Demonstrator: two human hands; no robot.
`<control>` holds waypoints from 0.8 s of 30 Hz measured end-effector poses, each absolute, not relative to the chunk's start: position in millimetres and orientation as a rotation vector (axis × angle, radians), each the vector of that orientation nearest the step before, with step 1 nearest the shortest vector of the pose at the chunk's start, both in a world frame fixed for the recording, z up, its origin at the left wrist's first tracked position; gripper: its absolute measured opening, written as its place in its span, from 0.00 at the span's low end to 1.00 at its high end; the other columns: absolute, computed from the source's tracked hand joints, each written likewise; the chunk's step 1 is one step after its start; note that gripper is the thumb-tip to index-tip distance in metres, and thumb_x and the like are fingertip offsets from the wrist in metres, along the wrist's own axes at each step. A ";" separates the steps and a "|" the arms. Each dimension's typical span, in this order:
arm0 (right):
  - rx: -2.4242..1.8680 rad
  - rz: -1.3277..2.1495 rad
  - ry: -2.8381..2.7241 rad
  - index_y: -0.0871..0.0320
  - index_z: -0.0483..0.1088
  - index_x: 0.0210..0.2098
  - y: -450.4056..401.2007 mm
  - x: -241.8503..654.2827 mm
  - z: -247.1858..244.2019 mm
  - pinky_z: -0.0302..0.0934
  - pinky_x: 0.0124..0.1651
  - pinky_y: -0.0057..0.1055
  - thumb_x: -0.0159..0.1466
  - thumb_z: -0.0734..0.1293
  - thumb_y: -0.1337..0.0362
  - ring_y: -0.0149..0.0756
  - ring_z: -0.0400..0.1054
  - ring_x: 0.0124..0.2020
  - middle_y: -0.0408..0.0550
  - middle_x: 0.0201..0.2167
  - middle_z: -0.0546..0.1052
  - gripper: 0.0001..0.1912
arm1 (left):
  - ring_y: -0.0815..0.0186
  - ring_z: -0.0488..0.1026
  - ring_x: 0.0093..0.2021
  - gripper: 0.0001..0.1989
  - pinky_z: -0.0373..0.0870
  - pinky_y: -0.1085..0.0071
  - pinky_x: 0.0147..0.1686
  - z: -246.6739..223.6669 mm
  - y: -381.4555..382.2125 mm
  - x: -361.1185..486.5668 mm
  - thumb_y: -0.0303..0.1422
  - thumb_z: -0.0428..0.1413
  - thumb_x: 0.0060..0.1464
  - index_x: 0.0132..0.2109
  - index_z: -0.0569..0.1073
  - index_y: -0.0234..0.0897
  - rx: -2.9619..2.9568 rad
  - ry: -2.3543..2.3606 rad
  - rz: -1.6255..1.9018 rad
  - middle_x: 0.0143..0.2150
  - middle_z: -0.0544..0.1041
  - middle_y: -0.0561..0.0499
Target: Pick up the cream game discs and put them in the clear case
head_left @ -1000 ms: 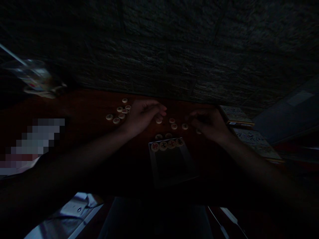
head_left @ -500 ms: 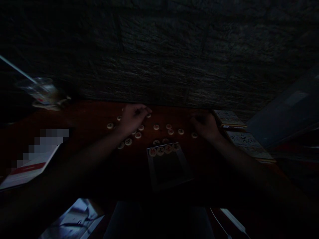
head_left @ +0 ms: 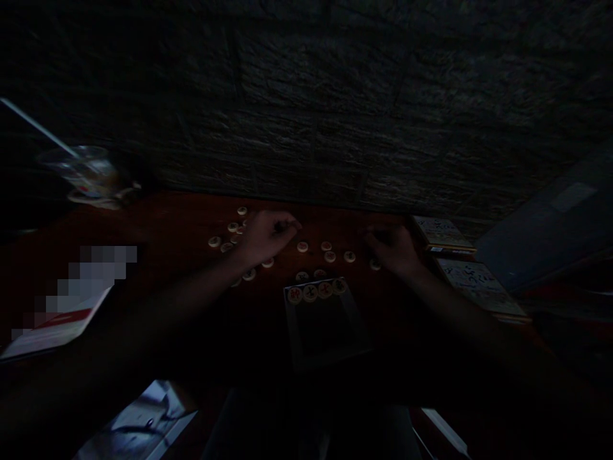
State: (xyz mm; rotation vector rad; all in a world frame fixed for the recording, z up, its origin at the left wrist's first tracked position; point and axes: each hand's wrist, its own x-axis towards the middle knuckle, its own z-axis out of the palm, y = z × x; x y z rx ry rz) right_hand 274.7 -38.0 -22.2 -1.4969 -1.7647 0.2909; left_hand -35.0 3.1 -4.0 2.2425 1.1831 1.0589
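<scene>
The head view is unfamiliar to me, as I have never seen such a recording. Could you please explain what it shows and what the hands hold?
No machine here: a camera worn on a person's head looks forward and down at their bare hands. The left hand and right hand are near small round pieces marked with characters. These lie on a dark reddish table; four line the far edge of a shallow tray. A cup with a straw stands at left. It is too dark to tell whether either hand holds anything.
</scene>
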 end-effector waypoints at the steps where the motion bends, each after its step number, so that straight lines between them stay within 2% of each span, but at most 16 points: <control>1: -1.492 0.301 -1.764 0.57 0.83 0.37 -38.6 274.0 -21.5 0.68 0.41 0.36 0.65 0.66 0.57 0.44 0.80 0.38 0.50 0.39 0.87 0.15 | 0.66 0.77 0.30 0.11 0.68 0.71 0.29 -4.7 3.8 -35.2 0.35 0.56 0.60 0.39 0.84 0.40 2.244 1.169 1.046 0.31 0.84 0.50; 5: -1.482 0.317 -1.780 0.57 0.83 0.36 -42.3 267.5 -18.2 0.67 0.37 0.35 0.65 0.66 0.57 0.42 0.79 0.34 0.49 0.36 0.86 0.14 | 0.64 0.80 0.33 0.11 0.71 0.69 0.33 -5.6 5.5 -36.9 0.36 0.56 0.61 0.40 0.84 0.40 2.270 1.172 1.002 0.38 0.87 0.48; 9: -1.487 0.321 -1.812 0.57 0.82 0.34 -44.1 262.7 -16.0 0.64 0.34 0.34 0.66 0.66 0.56 0.41 0.77 0.30 0.49 0.32 0.85 0.15 | 0.62 0.82 0.39 0.10 0.73 0.67 0.41 -2.5 6.2 -39.6 0.35 0.57 0.61 0.40 0.85 0.41 2.315 1.228 1.015 0.40 0.87 0.49; 15: -1.464 0.316 -1.826 0.57 0.82 0.35 -43.1 263.0 -16.1 0.65 0.37 0.35 0.66 0.66 0.55 0.42 0.78 0.34 0.50 0.33 0.85 0.15 | 0.62 0.83 0.39 0.11 0.74 0.67 0.41 -5.9 10.0 -41.2 0.36 0.58 0.61 0.41 0.85 0.40 2.344 1.198 0.934 0.42 0.87 0.49; 24: -1.445 0.383 -1.876 0.56 0.82 0.33 -44.4 259.9 -20.1 0.62 0.32 0.33 0.67 0.67 0.54 0.38 0.75 0.29 0.46 0.29 0.82 0.16 | 0.62 0.82 0.35 0.12 0.72 0.68 0.36 -8.3 12.2 -43.2 0.39 0.58 0.61 0.41 0.85 0.40 2.404 1.184 0.861 0.38 0.87 0.49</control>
